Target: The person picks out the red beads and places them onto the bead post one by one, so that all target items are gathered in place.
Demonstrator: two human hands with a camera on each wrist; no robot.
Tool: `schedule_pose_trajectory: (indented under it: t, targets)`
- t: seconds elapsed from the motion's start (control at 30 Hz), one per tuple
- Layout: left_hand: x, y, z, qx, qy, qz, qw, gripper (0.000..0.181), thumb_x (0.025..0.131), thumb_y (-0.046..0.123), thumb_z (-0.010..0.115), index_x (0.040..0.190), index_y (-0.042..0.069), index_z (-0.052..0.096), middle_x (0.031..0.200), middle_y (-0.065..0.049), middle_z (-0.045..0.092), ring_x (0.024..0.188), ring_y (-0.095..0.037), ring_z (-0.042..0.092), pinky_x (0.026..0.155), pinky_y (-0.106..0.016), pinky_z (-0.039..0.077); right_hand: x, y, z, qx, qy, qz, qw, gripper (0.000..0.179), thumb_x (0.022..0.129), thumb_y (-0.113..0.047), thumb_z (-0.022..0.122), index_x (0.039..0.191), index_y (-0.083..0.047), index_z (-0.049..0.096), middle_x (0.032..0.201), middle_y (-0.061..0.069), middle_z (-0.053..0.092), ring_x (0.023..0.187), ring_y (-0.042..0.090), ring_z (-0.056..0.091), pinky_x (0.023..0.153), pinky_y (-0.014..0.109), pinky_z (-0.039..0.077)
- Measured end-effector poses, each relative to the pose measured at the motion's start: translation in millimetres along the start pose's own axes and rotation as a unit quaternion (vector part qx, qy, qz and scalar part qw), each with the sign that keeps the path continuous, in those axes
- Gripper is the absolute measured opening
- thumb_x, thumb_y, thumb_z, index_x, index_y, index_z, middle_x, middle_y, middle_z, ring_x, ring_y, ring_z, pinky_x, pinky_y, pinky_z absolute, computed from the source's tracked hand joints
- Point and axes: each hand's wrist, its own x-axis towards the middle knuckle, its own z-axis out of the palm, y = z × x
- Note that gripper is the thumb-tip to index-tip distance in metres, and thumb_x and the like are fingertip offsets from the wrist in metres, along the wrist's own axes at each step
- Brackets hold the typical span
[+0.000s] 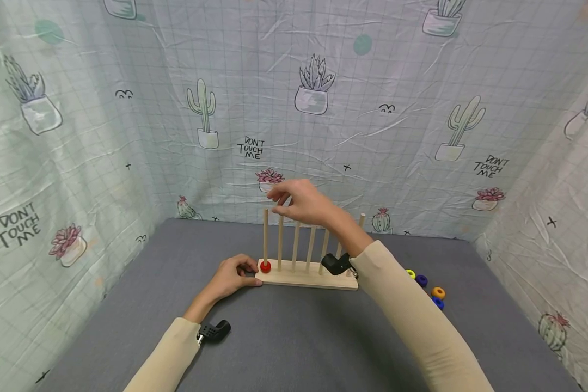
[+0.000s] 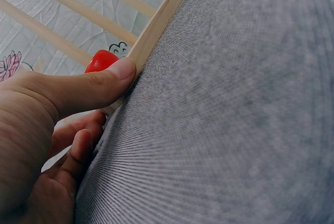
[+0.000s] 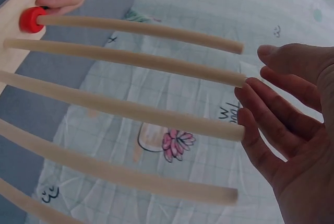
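- Left hand (image 1: 232, 277): at left end of wooden base (image 1: 304, 281), thumb pressed on front edge, other fingers curled at the end; pinching that corner.
- Right hand (image 1: 301, 201): raised over the left-hand pegs, fingers loosely bent, thumb apart from them, nothing held. Fingertips close to second and third peg tops; contact, can't tell.
- Red ring (image 1: 265, 267): around leftmost peg (image 1: 265, 234), down at the base. Looks fully seated, so probably no more pushing needed.
- Loose rings on grey table (image 1: 284, 343), right of base: yellow ring (image 1: 410, 274), dark blue ring (image 1: 422, 283), orange ring (image 1: 438, 297), bright blue ring (image 1: 439, 305). Sleeve may hide more.
- Doing it well, my judgement: left grip should stay firm, since tall pegs would lever a light base.
- Right hand best lifts clear of the tops before going sideways; brushing a peg could tip things.
- Any ring should meet its peg level, hole centred, or it may jam.
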Motion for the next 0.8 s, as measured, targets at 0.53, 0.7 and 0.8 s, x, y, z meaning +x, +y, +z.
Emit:
schedule_pose_trajectory:
  t: [0.53, 0.7, 0.8]
  targets:
    - [-1.5, 2.1, -1.5, -0.003, -0.005, -0.001, 1.0000, 0.030, 0.073, 0.023, 0.095, 0.093, 0.017, 0.074, 0.096, -0.001, 0.069, 0.080, -0.011, 0.058, 0.071, -0.023, 0.047, -30.1, -8.9, -11.9, -0.023, 0.044, -0.041, 0.9979, 0.026, 0.097, -0.018, 0.072, 0.121, -0.008, 0.072, 0.116, 0.007, 0.073, 0.101, 0.019, 0.071, 0.085, 0.033, 0.060]
    - [-1.2, 2.8, -0.8, 0.003, -0.003, -0.005, 1.0000, 0.030, 0.072, 0.024, 0.095, 0.093, 0.018, 0.074, 0.096, -0.001, 0.069, 0.079, -0.011, 0.057, 0.071, -0.023, 0.046, -42.7, -12.2, -8.2, -0.019, 0.056, -0.052, 0.9969, 0.024, 0.097, -0.015, 0.073, 0.120, -0.008, 0.072, 0.116, 0.007, 0.073, 0.101, 0.019, 0.072, 0.085, 0.033, 0.060]
    - [-1.1, 3.0, -0.1, 0.005, -0.002, -0.009, 0.9999, 0.030, 0.072, 0.023, 0.095, 0.093, 0.018, 0.074, 0.096, -0.001, 0.069, 0.079, -0.011, 0.057, 0.071, -0.023, 0.046, -50.7, -13.6, -4.9, -0.016, 0.060, -0.058, 0.9963, 0.025, 0.096, -0.014, 0.074, 0.120, -0.008, 0.072, 0.116, 0.007, 0.073, 0.101, 0.019, 0.071, 0.085, 0.034, 0.059]
